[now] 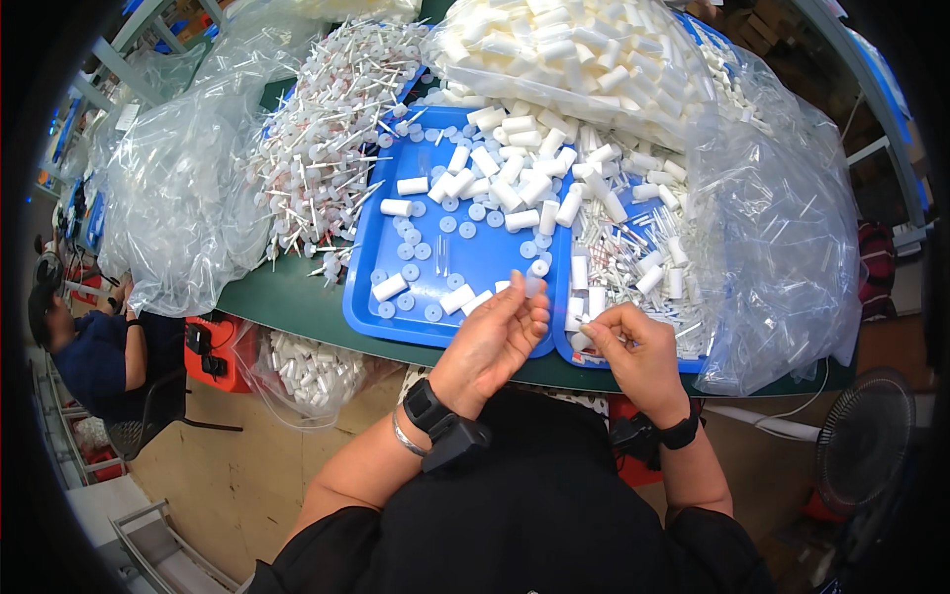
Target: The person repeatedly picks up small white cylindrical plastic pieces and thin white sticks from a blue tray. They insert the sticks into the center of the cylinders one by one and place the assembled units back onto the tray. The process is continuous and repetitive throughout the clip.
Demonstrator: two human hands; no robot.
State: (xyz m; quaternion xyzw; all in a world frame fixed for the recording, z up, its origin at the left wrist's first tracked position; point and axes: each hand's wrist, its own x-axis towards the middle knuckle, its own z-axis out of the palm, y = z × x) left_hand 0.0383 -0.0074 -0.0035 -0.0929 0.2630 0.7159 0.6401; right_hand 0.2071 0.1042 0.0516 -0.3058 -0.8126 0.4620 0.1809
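Observation:
My left hand (500,339) is over the lower right of a blue tray (361,297), palm up. Its curled fingers pinch a small translucent white piece (534,286), with the round end of a white cylinder (538,268) right beside the fingertips. To the right, my right hand (641,358) is closed, thumb against fingertips, above the near edge of a second blue tray (564,342). Something small and pale shows at those fingertips, too small to name. Translucent discs (447,225) and white cylinders (461,184) lie in the left tray; thin white sticks (633,243) fill the right one.
A heap of white sticks with translucent discs (317,129) rises at the far left. A bag of white cylinders (584,59) bulges at the back. Clear plastic sheeting (772,228) drapes the right side. A person (99,342) sits at left; a fan (866,441) stands at right.

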